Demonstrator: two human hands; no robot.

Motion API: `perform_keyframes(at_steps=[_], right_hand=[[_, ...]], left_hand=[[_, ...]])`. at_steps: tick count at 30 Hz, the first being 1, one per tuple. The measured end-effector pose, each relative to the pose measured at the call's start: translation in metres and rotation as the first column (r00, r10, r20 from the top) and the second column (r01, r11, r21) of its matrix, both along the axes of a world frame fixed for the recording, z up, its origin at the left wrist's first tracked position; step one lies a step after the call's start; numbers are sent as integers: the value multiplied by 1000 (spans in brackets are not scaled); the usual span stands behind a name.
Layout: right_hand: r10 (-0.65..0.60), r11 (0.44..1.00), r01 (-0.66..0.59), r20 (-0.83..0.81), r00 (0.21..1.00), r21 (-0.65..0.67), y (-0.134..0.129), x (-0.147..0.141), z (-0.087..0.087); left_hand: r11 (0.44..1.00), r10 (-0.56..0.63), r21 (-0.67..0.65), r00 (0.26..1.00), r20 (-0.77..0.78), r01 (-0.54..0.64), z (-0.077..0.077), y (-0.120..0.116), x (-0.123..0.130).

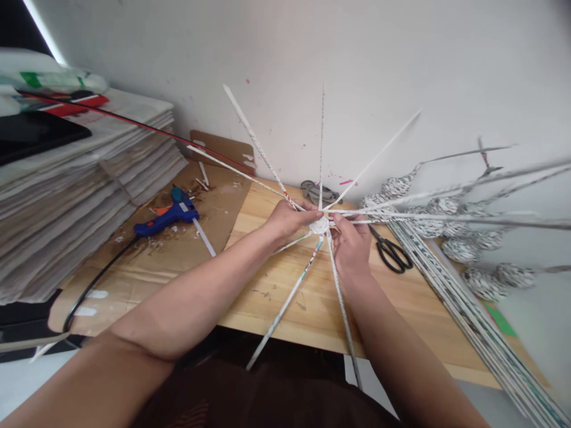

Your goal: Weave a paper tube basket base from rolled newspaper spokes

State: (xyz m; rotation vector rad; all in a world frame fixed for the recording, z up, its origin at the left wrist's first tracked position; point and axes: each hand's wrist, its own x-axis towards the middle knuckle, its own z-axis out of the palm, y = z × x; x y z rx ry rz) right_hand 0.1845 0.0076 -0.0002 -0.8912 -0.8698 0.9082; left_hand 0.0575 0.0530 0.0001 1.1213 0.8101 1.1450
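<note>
A woven paper base (319, 225) with thin rolled newspaper sticks spreading from it like spokes is held above the wooden table (281, 291). My left hand (292, 221) pinches it from the left, thumb on the small round centre. At the right side, my right hand (352, 238) is closed on the base and on paper sticks that run off to the right. One spoke (285, 306) slants down toward my lap, and another (256, 139) points up and left. The fingers beneath the centre are partly hidden.
A blue glue gun (169, 217) lies on brown cardboard at left, beside a tall newspaper stack (80, 196). Black-handled scissors (393, 252) rest right of my hand. Beyond lie a bundle of paper sticks (450, 297) and several wound paper balls (461, 249) against the wall.
</note>
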Motion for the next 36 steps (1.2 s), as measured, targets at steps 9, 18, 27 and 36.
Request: perform_keyframes(at_steps=[9, 18, 27, 36], right_hand=[[-154, 988, 139, 288, 945, 73, 0, 6, 4], [-185, 978, 205, 590, 786, 34, 3, 15, -6], [-174, 984, 155, 703, 690, 92, 1, 14, -10], [-124, 986, 168, 749, 651, 18, 1, 18, -7]], left_hand=[[995, 11, -97, 1000, -19, -13, 3, -2, -1], [985, 15, -174, 999, 33, -9, 7, 0, -2], [981, 4, -191, 999, 47, 5, 8, -1, -3], [970, -3, -244, 998, 65, 19, 6, -2, -1]])
